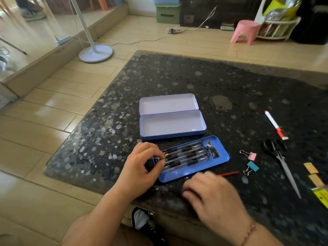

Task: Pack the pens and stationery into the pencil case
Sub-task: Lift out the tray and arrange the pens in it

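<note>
Resting on a dark speckled tabletop [221,82], an open pencil case [173,125] lies with its white inside showing, lid half hinged back beyond the base, both halves bare. Just in front of it sits a separate blue tray [220,157] tilted at a slant, carrying a row of black-capped pens [186,154] side by side (a small printed figure shows at the tray's right end).

The left hand [140,167] is at the tray's left end, its thumb and forefinger closed in a pinch on the tips of the pens there, the other fingers curled behind. The right hand [213,194] hovers palm-down over the tabletop just in front of the tray, blurred; its fingers look loosely spread and hold nothing that I can see. A thin bracelet circles that wrist.

A red pencil [229,173] lies just beyond the right hand, near the tray's front edge. To the right are two binder clips, one pink [251,155] and one teal [252,167], close together. Further right lie black-handled scissors [280,157], blades pointing toward the near edge, and beyond them a white marker [274,124] with a red cap. Two tan erasers [311,168] and a yellow item sit at the far right edge, partly cut off.
</note>
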